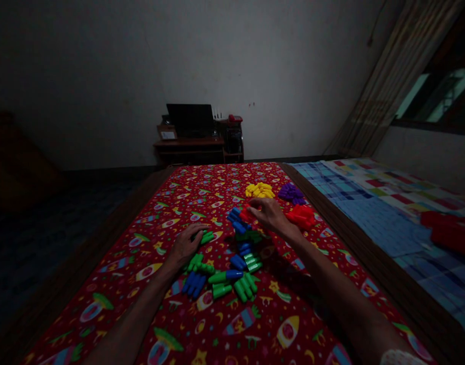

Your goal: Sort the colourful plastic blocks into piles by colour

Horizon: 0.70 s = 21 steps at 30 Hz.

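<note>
My left hand (187,244) rests over green pieces (206,237) on the red patterned cloth (240,322), its fingers curled at their edge. My right hand (268,212) is closed at the fingertips on a red piece (247,214), just beside blue pieces (236,218). Below the hands lie mixed green pieces (245,287) and blue pieces (194,285). A red pile (301,217) sits to the right of my right hand, with a yellow pile (260,190) and a purple pile (291,193) behind it.
A dark monitor (190,119) stands on a wooden desk (190,143) by the far wall. On the right is a plaid and checkered bedspread (373,218) with a red cloth (451,233) on it. A curtain (392,76) hangs by the window.
</note>
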Available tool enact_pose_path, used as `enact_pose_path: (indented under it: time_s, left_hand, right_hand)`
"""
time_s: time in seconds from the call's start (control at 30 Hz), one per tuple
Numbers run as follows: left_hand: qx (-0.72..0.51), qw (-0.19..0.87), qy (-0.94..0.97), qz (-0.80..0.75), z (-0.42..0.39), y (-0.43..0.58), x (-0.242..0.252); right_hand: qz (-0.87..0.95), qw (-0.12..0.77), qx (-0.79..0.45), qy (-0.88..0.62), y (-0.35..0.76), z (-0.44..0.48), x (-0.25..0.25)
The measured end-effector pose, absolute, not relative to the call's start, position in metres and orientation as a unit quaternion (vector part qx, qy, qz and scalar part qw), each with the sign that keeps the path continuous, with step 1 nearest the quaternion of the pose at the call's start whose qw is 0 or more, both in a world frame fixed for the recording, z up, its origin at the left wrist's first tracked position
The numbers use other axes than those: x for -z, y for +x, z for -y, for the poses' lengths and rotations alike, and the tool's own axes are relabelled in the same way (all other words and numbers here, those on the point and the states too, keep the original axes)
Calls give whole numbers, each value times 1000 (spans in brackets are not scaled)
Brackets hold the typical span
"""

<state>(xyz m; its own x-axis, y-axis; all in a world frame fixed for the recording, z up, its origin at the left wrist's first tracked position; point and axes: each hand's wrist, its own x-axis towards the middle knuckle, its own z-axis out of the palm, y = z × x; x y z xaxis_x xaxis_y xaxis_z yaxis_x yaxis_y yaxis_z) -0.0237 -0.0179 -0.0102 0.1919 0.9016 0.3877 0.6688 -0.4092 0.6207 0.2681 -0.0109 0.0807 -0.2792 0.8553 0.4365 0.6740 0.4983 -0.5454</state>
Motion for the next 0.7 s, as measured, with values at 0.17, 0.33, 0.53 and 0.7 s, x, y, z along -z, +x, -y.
enact_pose_path:
  time_s: [0.17,0.33,0.53,0.7]
  left_hand:
    - [-366,148,757,-521,16,-24,12]
    - [-356,151,778,-496,22,-19,5]
    - [-342,160,813,-442,45,8,-20]
    - [-343,247,782,-459,56,25,-33]
  right_hand:
    - [777,317,-263,-477,296,7,-71]
    - [797,300,-350,-390,270,22,-48]
    - [794,313,-397,-338,246,32,-44]
    - [806,301,-402,-312,246,36,-44]
